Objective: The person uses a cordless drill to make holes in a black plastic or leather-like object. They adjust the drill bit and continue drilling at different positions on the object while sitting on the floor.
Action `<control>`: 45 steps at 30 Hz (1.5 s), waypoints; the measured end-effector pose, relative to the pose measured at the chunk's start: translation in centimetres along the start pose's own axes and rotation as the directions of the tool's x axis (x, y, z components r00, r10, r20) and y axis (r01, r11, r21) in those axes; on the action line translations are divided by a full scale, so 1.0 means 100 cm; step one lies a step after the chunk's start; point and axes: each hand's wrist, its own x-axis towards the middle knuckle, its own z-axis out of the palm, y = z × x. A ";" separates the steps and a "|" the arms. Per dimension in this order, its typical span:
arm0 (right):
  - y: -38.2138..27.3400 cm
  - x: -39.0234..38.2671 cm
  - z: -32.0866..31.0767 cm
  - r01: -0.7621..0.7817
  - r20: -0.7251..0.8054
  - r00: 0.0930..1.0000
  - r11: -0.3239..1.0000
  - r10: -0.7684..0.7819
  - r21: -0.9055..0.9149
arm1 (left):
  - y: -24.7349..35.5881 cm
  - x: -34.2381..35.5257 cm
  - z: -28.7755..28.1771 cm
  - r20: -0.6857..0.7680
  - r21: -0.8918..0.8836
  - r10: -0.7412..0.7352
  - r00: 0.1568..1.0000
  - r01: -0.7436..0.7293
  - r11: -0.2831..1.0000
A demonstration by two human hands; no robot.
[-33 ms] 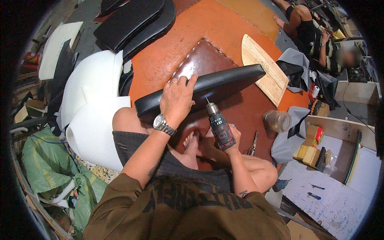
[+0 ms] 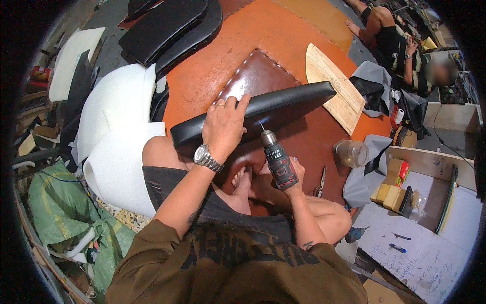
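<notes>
person sits cross-legged on floor, seen from above. left hand (image 2: 223,126) lies palm down on a long black padded seat piece (image 2: 283,104), fingers curled over its upper edge, grip closed on it, ring on one finger, metal watch (image 2: 206,158) on wrist. the pad lies tilted across the lap area, one end near the left knee, other end pointing up right toward a wooden board (image 2: 334,86). right hand (image 2: 293,175) has its grip closed around the handle of a dark red-black cordless drill (image 2: 277,159), bit pointing up at the pad's lower edge, tip just touching or very near, cannot tell which. under the pad a brown leather panel (image 2: 258,76) with stitched edge lies on an orange sheet (image 2: 243,35). pliers (image 2: 322,181) on floor just right of the drill hand, clear plastic jar (image 2: 350,152) further right. white foam pieces (image 2: 119,131) beside left knee, black cushions (image 2: 167,25) at top. another person (image 2: 400,45) sits at top right, well apart
</notes>
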 end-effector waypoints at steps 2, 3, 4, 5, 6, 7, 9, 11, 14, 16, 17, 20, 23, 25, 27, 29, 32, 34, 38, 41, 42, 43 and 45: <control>-0.002 -0.003 -0.001 -0.050 0.036 0.998 0.999 0.050 -0.012 | 0.001 -0.002 0.000 -0.026 0.008 0.010 1.000 -0.010 1.000; -0.002 -0.003 -0.002 -0.060 0.053 0.997 0.998 0.062 -0.030 | 0.001 -0.003 -0.001 -0.038 0.007 0.012 0.999 -0.012 1.000; -0.002 -0.003 -0.002 -0.044 0.043 0.998 0.999 0.045 -0.021 | 0.002 -0.002 -0.001 -0.022 0.010 0.010 1.000 -0.009 1.000; -0.002 -0.002 -0.002 -0.034 0.040 0.999 0.999 0.035 -0.024 | 0.001 -0.002 -0.001 -0.017 0.009 0.009 1.000 -0.009 1.000; -0.002 -0.001 -0.002 -0.024 0.037 0.999 0.999 0.025 -0.029 | 0.001 -0.001 -0.001 0.006 0.003 0.000 1.000 0.000 1.000; -0.002 -0.001 -0.002 -0.033 0.033 0.999 0.999 0.034 -0.037 | 0.001 -0.001 -0.001 -0.020 0.010 0.012 1.000 -0.012 1.000; 0.000 0.003 -0.002 -0.072 0.036 0.997 0.995 0.075 -0.076 | -0.001 0.004 0.000 -0.059 0.010 0.024 0.998 -0.023 1.000; -0.001 0.005 -0.001 -0.049 0.035 0.998 0.997 0.051 -0.057 | -0.002 0.005 0.000 -0.048 0.015 0.023 0.999 -0.023 1.000; -0.002 0.006 -0.001 -0.043 0.036 0.998 0.998 0.044 -0.041 | -0.002 0.005 0.000 -0.043 0.018 0.025 0.999 -0.024 1.000; -0.002 0.006 -0.002 -0.035 0.028 0.999 0.999 0.035 -0.024 | -0.002 0.005 0.000 -0.040 0.022 0.024 0.999 -0.024 0.999; -0.002 0.006 -0.002 -0.030 0.023 0.999 0.999 0.030 -0.016 | -0.002 0.005 0.000 -0.042 0.024 0.025 0.999 -0.024 0.999; 0.000 0.005 -0.002 -0.023 0.007 1.000 1.000 0.023 0.015 | -0.002 0.005 0.000 -0.039 0.023 0.024 0.999 -0.023 0.999; 0.003 0.003 -0.001 -0.004 -0.005 1.000 1.000 0.004 0.014 | -0.002 0.005 0.000 -0.042 0.026 0.025 0.999 -0.024 0.999; 0.004 0.002 -0.001 -0.005 -0.010 1.000 1.000 0.005 0.015 | -0.002 0.005 0.000 -0.041 0.026 0.024 0.999 -0.023 0.999; 0.004 0.001 -0.001 -0.027 -0.012 1.000 0.999 0.027 0.028 | -0.002 0.005 0.000 -0.036 0.016 0.020 0.999 -0.020 1.000; 0.002 0.001 -0.003 -0.019 0.017 1.000 1.000 0.019 -0.015 | -0.002 0.005 0.000 -0.044 0.024 0.022 0.999 -0.021 0.999; -0.001 0.002 -0.005 -0.017 0.013 1.000 1.000 0.017 -0.015 | -0.002 0.005 0.000 -0.050 0.027 0.025 0.998 -0.024 0.999; -0.003 0.002 -0.006 -0.014 -0.004 1.000 1.000 0.014 0.008 | -0.002 0.005 0.000 -0.045 0.028 0.022 0.999 -0.021 0.999; -0.001 -0.001 -0.005 -0.001 -0.002 1.000 1.000 0.001 -0.016 | -0.002 0.005 0.000 -0.044 0.028 0.019 0.999 -0.018 0.999; 0.003 -0.005 -0.005 -0.036 0.030 0.999 0.999 0.037 -0.036 | -0.002 0.005 0.000 -0.037 0.026 0.018 0.999 -0.017 1.000; 0.003 -0.006 -0.005 -0.034 0.028 0.999 0.998 0.036 -0.048 | -0.002 0.005 0.000 -0.036 0.021 0.016 0.999 -0.015 1.000; 0.004 -0.006 -0.005 -0.060 0.039 0.997 0.998 0.061 -0.026 | -0.002 0.005 0.000 -0.035 0.025 0.018 0.999 -0.017 1.000; 0.003 -0.007 -0.006 -0.074 0.041 0.996 0.997 0.074 -0.009 | -0.001 0.005 -0.001 -0.036 0.015 0.016 0.999 -0.015 1.000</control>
